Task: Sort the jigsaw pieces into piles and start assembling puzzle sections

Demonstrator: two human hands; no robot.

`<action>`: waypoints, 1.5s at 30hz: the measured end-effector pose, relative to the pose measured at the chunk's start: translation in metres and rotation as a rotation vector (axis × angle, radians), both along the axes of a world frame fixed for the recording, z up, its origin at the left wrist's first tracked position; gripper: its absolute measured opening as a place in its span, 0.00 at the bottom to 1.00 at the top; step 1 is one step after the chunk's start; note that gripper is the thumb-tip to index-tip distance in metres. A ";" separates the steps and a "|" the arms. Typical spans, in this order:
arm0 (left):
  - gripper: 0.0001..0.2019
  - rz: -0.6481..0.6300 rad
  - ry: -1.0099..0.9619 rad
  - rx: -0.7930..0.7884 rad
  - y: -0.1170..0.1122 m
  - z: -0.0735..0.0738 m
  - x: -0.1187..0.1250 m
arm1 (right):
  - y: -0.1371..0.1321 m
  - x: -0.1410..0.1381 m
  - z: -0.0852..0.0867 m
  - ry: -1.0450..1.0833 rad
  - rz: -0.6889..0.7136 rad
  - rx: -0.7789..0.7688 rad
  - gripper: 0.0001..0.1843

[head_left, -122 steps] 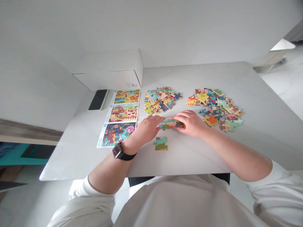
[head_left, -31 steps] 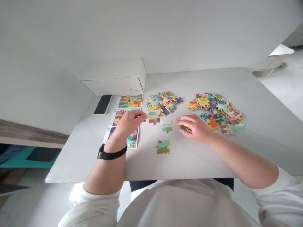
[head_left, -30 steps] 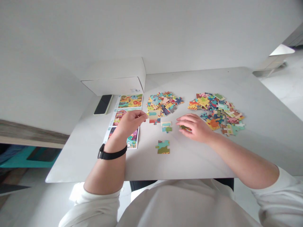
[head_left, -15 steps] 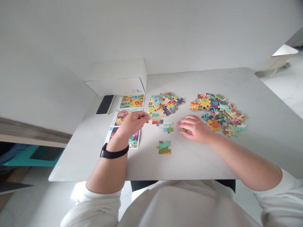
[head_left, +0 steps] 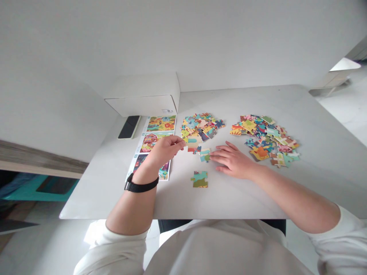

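My left hand [head_left: 166, 149], with a black watch on the wrist, pinches a joined strip of puzzle pieces [head_left: 192, 144] by its left end, just in front of the middle pile of pieces [head_left: 200, 126]. My right hand [head_left: 233, 160] lies flat on the table with its fingers stretched out, the fingertips touching a small teal piece [head_left: 204, 155]. A joined green and teal pair of pieces [head_left: 200, 179] lies alone nearer to me. A second, larger pile of pieces [head_left: 266, 137] spreads out to the right.
A picture sheet with three puzzle images [head_left: 153, 145] lies under my left wrist. A black phone [head_left: 129, 126] and a white box [head_left: 145, 95] sit at the back left, by the wall. The white table [head_left: 315, 160] ends close to my body.
My left hand has lifted a strip of joined pieces away to the left, then brought it back toward the centre. My right hand has flattened and slid left to the teal piece.
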State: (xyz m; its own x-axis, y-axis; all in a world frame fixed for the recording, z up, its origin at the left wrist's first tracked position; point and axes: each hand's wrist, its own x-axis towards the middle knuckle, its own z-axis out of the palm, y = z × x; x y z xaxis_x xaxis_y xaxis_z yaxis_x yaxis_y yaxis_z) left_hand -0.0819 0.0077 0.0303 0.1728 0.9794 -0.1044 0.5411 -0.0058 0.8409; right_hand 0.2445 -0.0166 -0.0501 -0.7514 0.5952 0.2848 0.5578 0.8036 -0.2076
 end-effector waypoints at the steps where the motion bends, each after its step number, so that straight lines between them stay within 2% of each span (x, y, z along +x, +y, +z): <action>1: 0.16 0.000 0.001 0.002 0.000 0.000 0.000 | 0.000 0.000 0.001 0.003 -0.005 0.002 0.26; 8: 0.15 -0.008 -0.032 -0.028 -0.001 0.001 0.003 | -0.001 0.001 0.008 0.015 0.027 -0.003 0.28; 21: 0.14 0.023 -0.128 -0.078 -0.003 0.001 0.006 | 0.003 0.004 0.006 0.047 -0.008 -0.022 0.20; 25: 0.15 -0.003 -0.156 -0.083 -0.003 0.001 0.007 | 0.003 0.003 0.008 0.113 -0.026 -0.019 0.19; 30: 0.15 -0.101 -0.140 -0.098 -0.005 0.000 0.013 | 0.000 -0.001 0.021 0.263 -0.074 -0.046 0.24; 33: 0.15 -0.206 -0.074 -0.124 -0.009 0.000 0.022 | -0.005 -0.004 0.030 0.366 -0.100 -0.131 0.27; 39: 0.16 -0.451 0.033 -0.051 -0.019 -0.008 0.039 | -0.015 -0.007 0.042 0.460 -0.081 -0.460 0.22; 42: 0.16 -0.498 0.021 -0.086 -0.022 -0.014 0.044 | -0.015 -0.006 0.045 0.468 -0.024 -0.594 0.23; 45: 0.17 -0.482 0.026 -0.095 -0.023 -0.018 0.049 | -0.014 -0.004 0.045 0.466 0.019 -0.724 0.26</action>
